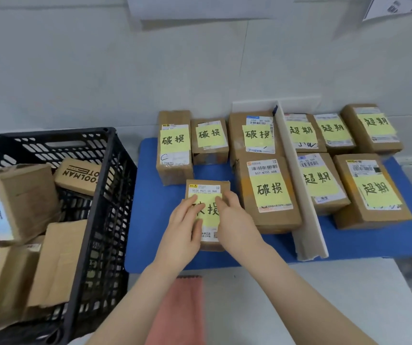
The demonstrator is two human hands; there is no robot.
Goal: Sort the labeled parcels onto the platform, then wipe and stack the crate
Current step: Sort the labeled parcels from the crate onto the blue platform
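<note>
Ten parcels (271, 190) already sit on the blue platform (150, 220), left hand (183, 221) and right hand (236, 220) resting flat-fingered on the front-edge box (206, 189), but the crate (115, 170) looks far from empty and the cloth (182, 307) lies unused.

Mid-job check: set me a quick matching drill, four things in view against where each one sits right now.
Things:
1 black crate
2 pink cloth
3 white divider
4 parcel under the left hand and right hand

Places:
A runs front to back across the blue platform
B left of the platform
C on the platform's left part, at the front
D on the table, nearer than the platform

Pairs: 1-B, 2-D, 3-A, 4-C
</note>
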